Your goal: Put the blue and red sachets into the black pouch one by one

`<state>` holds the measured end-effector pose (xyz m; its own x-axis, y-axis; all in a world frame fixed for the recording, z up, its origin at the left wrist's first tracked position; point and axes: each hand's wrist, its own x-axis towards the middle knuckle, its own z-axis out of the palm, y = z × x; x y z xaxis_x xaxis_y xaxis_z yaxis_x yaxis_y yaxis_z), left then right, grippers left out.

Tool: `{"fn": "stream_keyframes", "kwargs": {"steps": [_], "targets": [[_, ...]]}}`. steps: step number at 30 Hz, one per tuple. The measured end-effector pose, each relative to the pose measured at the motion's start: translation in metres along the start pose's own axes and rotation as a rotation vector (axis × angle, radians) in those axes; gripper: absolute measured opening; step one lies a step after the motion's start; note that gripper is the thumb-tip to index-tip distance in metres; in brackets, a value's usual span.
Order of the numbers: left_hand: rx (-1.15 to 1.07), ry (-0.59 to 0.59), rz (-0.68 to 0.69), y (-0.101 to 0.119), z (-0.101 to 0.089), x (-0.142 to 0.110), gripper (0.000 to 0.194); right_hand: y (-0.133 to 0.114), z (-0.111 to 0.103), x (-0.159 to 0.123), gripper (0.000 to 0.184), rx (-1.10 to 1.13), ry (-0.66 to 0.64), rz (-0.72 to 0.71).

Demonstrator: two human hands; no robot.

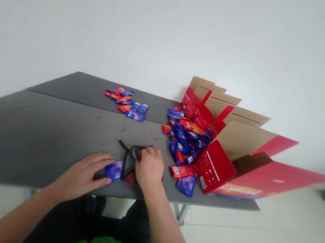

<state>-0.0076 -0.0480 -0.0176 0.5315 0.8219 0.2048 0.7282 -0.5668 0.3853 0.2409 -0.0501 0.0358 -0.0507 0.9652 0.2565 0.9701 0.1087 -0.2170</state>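
My left hand (88, 173) lies flat on the grey table, thumb and fingers spread apart. A small purple packet (114, 170) lies between them, and the fingertips reach its left edges. My right hand (150, 168) is closed around a dark rounded object (136, 152), of which only one end shows. Beneath that hand is a flat black-framed case (128, 164) with a dark reddish area (133, 180). The hand hides much of it, so its kind is unclear.
A heap of purple and red packets (189, 138) spills beside several open red cardboard boxes (217, 167) on the right. Near the front edge lie a red packet (183, 171) and a purple packet (186, 184). A smaller packet group (120, 96) lies farther back.
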Motion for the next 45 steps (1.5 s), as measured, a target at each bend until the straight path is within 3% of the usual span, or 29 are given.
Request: {"fn": "stream_keyframes", "kwargs": {"steps": [3,5,7,11,13,18,20,23,27,29,34,39,41,45], "targets": [[-0.059,0.004,0.026,0.001,-0.001,0.002,0.051,-0.039,0.009,-0.018,0.013,0.103,-0.005,-0.225],[-0.069,0.025,0.021,0.003,-0.001,0.002,0.049,-0.047,0.017,-0.027,0.012,0.132,-0.048,-0.282],[-0.04,0.031,0.018,0.004,-0.001,0.001,0.047,-0.034,0.021,-0.026,0.018,0.125,-0.065,-0.219],[0.005,0.027,0.002,0.003,-0.001,-0.001,0.055,0.014,0.012,-0.005,0.022,0.019,-0.058,0.036],[0.014,0.034,-0.005,0.003,-0.001,0.0,0.056,0.017,0.004,0.0,0.02,-0.018,-0.047,0.081],[-0.043,0.047,0.035,0.005,-0.002,0.002,0.053,-0.036,0.012,-0.02,0.016,0.11,-0.039,-0.223],[-0.047,0.051,0.035,0.006,-0.003,0.002,0.05,-0.043,0.018,-0.025,0.014,0.141,-0.083,-0.264],[-0.004,0.033,0.024,0.006,-0.003,0.001,0.046,-0.018,0.02,-0.017,0.017,0.122,-0.087,-0.111],[0.037,0.029,0.006,0.003,-0.002,0.0,0.055,0.018,0.007,0.002,0.024,0.014,-0.059,0.095],[0.045,0.038,0.008,0.002,-0.001,0.0,0.055,0.013,0.003,0.002,0.019,0.005,-0.034,0.072],[0.05,0.025,0.036,0.0,0.001,0.001,0.042,-0.009,0.009,-0.013,0.011,0.123,-0.109,-0.206],[0.06,0.034,0.004,0.001,0.0,-0.001,0.057,0.023,-0.001,-0.005,0.016,0.004,-0.045,0.112],[0.063,0.037,0.015,-0.001,0.0,0.0,0.057,0.021,-0.008,-0.004,0.014,0.028,-0.009,0.062],[0.062,0.029,0.039,-0.004,0.002,0.0,0.043,-0.014,-0.008,-0.011,0.015,0.127,-0.042,-0.222]]}}
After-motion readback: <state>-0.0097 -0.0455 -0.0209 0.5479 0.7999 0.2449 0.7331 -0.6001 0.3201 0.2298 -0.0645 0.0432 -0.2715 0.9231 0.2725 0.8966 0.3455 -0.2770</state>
